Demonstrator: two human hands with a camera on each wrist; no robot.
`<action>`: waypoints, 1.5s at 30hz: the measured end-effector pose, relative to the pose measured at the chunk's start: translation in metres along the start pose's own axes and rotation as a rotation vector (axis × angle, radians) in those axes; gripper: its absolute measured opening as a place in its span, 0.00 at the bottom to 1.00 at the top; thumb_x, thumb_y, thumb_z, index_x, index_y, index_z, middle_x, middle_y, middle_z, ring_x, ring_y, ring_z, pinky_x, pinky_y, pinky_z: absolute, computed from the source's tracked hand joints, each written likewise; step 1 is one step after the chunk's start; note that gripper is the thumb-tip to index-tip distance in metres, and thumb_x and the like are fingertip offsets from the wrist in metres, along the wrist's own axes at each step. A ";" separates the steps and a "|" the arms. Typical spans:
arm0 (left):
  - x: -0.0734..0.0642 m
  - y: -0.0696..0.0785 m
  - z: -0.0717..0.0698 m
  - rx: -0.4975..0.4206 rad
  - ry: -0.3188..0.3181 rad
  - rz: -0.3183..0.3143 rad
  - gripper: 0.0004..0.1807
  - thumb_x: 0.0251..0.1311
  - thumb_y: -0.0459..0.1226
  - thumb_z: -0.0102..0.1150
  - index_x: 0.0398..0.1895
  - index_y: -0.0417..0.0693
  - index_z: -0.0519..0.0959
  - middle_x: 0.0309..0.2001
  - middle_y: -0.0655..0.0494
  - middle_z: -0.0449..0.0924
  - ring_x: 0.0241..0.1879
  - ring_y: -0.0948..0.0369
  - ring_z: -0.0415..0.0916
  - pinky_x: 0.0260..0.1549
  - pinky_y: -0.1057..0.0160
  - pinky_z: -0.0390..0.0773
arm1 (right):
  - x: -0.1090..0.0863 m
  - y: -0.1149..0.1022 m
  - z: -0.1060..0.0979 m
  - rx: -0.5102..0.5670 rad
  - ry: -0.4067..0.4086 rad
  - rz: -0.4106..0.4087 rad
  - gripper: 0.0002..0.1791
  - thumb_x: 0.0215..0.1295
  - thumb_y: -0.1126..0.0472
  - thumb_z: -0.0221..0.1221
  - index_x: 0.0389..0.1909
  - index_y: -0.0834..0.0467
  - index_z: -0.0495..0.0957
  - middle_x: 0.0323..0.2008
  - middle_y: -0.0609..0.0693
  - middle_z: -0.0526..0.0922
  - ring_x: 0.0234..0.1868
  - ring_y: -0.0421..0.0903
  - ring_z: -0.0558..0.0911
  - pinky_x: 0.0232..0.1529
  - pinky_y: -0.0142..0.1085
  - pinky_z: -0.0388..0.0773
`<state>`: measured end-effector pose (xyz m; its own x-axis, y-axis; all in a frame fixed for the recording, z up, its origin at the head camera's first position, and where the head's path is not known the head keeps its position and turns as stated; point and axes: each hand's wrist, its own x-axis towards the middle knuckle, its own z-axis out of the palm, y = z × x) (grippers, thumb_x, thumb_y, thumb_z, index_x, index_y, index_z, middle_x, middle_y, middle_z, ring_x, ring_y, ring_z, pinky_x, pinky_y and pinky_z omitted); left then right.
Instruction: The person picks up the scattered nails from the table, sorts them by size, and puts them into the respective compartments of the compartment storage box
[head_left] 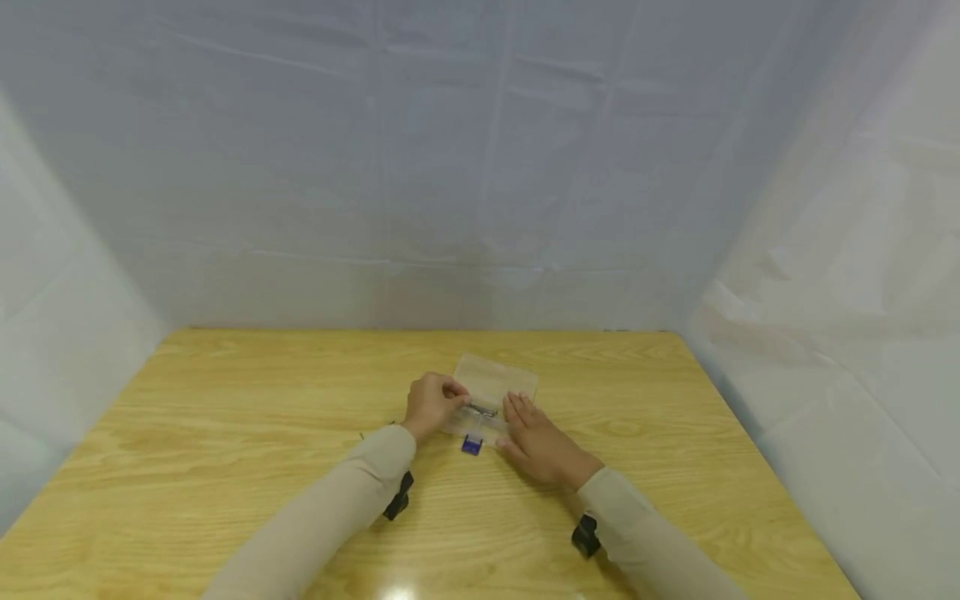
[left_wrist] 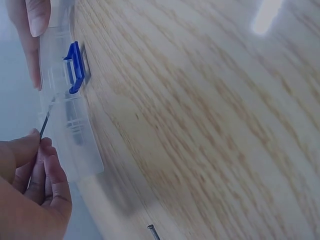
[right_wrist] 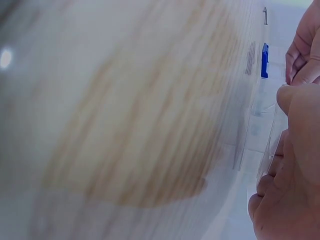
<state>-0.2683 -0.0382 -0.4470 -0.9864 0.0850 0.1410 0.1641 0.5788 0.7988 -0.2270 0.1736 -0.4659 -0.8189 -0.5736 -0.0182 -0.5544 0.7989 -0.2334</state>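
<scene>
A clear plastic box (head_left: 491, 435) with a blue latch (head_left: 472, 445) stands on the table, its clear lid (head_left: 491, 379) folded back. Between thumb and fingertips, my left hand (head_left: 431, 404) pinches a thin dark metal nail (left_wrist: 45, 122) over the box's left part. Further dark metal pieces (head_left: 483, 410) lie by the fingertips at the box; how many is too small to tell. My right hand (head_left: 543, 446) rests at the box's right end, fingers extended over it and thumb near the front edge. Its palm side against the box is partly hidden.
A loose nail (left_wrist: 153, 231) lies on the wooden table (head_left: 225, 450), just left of the box and partly behind the left wrist. Pale sheeting (head_left: 450, 167) hangs behind the table and at both sides. Dark wrist cameras (head_left: 586, 536) sit under the sleeves.
</scene>
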 end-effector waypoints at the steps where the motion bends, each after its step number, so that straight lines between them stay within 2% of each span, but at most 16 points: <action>1: 0.000 0.000 0.000 0.001 0.000 0.005 0.03 0.54 0.32 0.68 0.29 0.40 0.85 0.28 0.51 0.85 0.27 0.59 0.80 0.28 0.62 0.79 | 0.000 0.000 0.000 0.001 0.000 0.001 0.37 0.77 0.47 0.37 0.72 0.70 0.44 0.74 0.65 0.44 0.74 0.60 0.44 0.72 0.51 0.48; 6: -0.001 0.000 0.000 0.006 0.009 0.029 0.05 0.54 0.31 0.68 0.33 0.37 0.85 0.32 0.48 0.85 0.33 0.54 0.82 0.35 0.58 0.81 | 0.000 0.000 -0.001 0.002 -0.005 0.002 0.37 0.77 0.47 0.37 0.72 0.70 0.43 0.74 0.65 0.43 0.74 0.60 0.44 0.72 0.50 0.47; 11: -0.005 0.000 -0.007 -0.009 0.010 0.058 0.07 0.55 0.30 0.67 0.36 0.34 0.84 0.35 0.45 0.85 0.37 0.51 0.82 0.39 0.55 0.81 | 0.000 0.001 -0.001 -0.003 0.007 -0.012 0.37 0.77 0.47 0.38 0.72 0.71 0.44 0.73 0.67 0.45 0.74 0.61 0.45 0.72 0.51 0.47; 15: -0.008 -0.001 -0.017 -0.012 -0.005 0.065 0.09 0.55 0.31 0.67 0.37 0.34 0.84 0.36 0.44 0.85 0.38 0.51 0.82 0.39 0.55 0.81 | -0.001 0.001 -0.001 -0.010 0.011 -0.015 0.36 0.77 0.47 0.38 0.72 0.71 0.44 0.73 0.66 0.45 0.74 0.61 0.45 0.72 0.50 0.47; 22: -0.015 -0.013 -0.042 0.024 -0.055 0.025 0.11 0.58 0.35 0.66 0.41 0.36 0.83 0.38 0.46 0.85 0.40 0.52 0.82 0.41 0.55 0.81 | -0.002 0.000 -0.001 0.001 0.011 -0.018 0.36 0.78 0.49 0.38 0.72 0.71 0.44 0.73 0.67 0.44 0.74 0.62 0.45 0.72 0.51 0.47; 33: -0.045 -0.034 -0.086 0.051 -0.138 -0.031 0.13 0.60 0.36 0.63 0.44 0.36 0.82 0.41 0.47 0.84 0.42 0.52 0.80 0.40 0.55 0.81 | 0.000 0.002 -0.001 0.001 0.022 -0.033 0.35 0.77 0.50 0.39 0.71 0.72 0.44 0.73 0.67 0.45 0.74 0.62 0.45 0.72 0.51 0.46; 39: -0.067 -0.046 -0.106 0.065 -0.164 -0.023 0.12 0.59 0.36 0.64 0.43 0.36 0.82 0.38 0.49 0.84 0.39 0.55 0.80 0.38 0.58 0.81 | 0.001 0.002 0.000 0.008 0.017 -0.028 0.36 0.77 0.49 0.38 0.72 0.72 0.44 0.73 0.67 0.44 0.74 0.62 0.44 0.72 0.51 0.46; 45: -0.089 -0.060 -0.125 0.125 -0.193 -0.012 0.12 0.58 0.37 0.65 0.41 0.39 0.84 0.40 0.49 0.85 0.40 0.54 0.81 0.39 0.55 0.81 | 0.000 0.002 0.000 0.006 0.010 -0.019 0.36 0.77 0.48 0.38 0.72 0.71 0.43 0.73 0.66 0.44 0.74 0.61 0.44 0.72 0.51 0.46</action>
<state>-0.1890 -0.1820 -0.4344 -0.9745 0.2242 0.0071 0.1608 0.6760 0.7191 -0.2284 0.1748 -0.4667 -0.8100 -0.5864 -0.0043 -0.5685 0.7870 -0.2397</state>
